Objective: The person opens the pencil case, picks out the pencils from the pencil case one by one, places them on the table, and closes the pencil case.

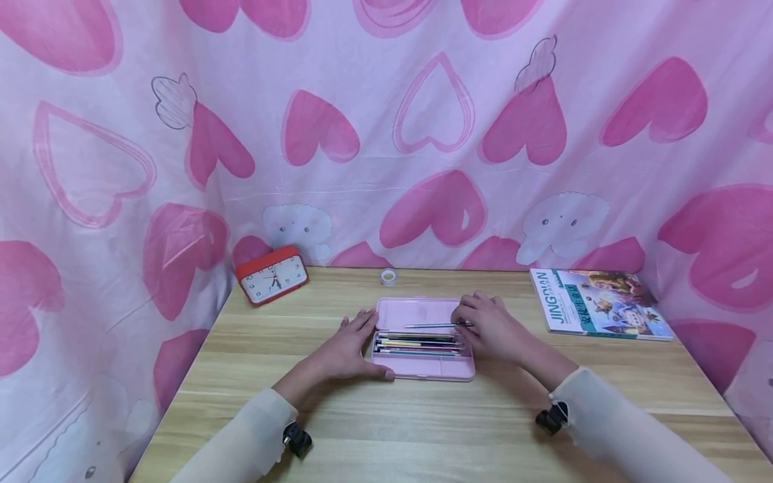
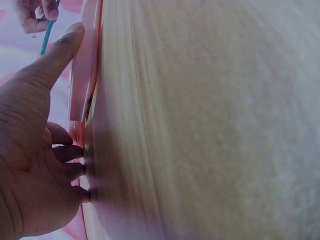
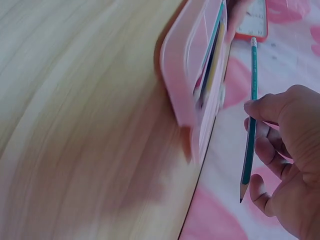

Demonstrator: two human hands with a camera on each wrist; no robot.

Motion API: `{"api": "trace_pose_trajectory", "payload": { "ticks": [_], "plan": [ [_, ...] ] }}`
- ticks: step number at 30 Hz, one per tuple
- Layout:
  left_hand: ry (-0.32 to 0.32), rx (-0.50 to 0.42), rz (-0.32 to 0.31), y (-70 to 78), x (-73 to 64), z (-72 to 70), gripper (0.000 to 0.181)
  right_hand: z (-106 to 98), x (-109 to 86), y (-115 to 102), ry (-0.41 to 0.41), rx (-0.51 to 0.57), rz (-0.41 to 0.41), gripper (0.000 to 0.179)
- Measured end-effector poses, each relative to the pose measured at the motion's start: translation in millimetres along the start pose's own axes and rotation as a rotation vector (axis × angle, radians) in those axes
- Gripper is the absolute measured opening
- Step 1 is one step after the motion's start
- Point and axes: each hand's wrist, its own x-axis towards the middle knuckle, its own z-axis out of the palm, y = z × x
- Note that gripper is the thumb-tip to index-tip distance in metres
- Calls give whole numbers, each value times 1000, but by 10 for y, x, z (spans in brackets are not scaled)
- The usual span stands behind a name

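A pink pencil case lies with its lid folded back on the wooden table, and several pencils lie in its long compartment. My left hand rests against the left end of the case, thumb along the near edge and the other fingers spread beside the lid. In the left wrist view the thumb touches the case wall. My right hand pinches a green pencil between thumb and fingers, above the open case. The pencil has a sharpened tip and an eraser end.
A red alarm clock stands at the back left. A small tape roll is behind the case. Magazines or books lie at the back right. A pink heart-patterned curtain hangs along the table's far edge.
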Motion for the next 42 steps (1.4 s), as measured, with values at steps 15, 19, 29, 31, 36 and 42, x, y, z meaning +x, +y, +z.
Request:
{"api": "trace_pose_trajectory", "payload": {
  "ticks": [15,19,29,31,36,42],
  "plan": [
    [-14,11,-10,26,-1,-11,140,-111,-394,589,-29,-11,165,16],
    [-16,9,-7,35,-3,-22,139,-99,-487,729,-34,2,184,16],
    [-12,10,-9,35,-1,-16,140,-15,-625,1003,-35,-25,207,17],
    [-12,9,-9,36,0,-14,139,-11,-644,1032,-40,-33,214,19],
    [-13,-1,-11,44,-8,-20,139,-11,-670,1057,-59,-24,232,19],
    [-13,-3,-11,47,-14,-26,139,7,-682,1064,-72,-19,244,19]
  ]
}}
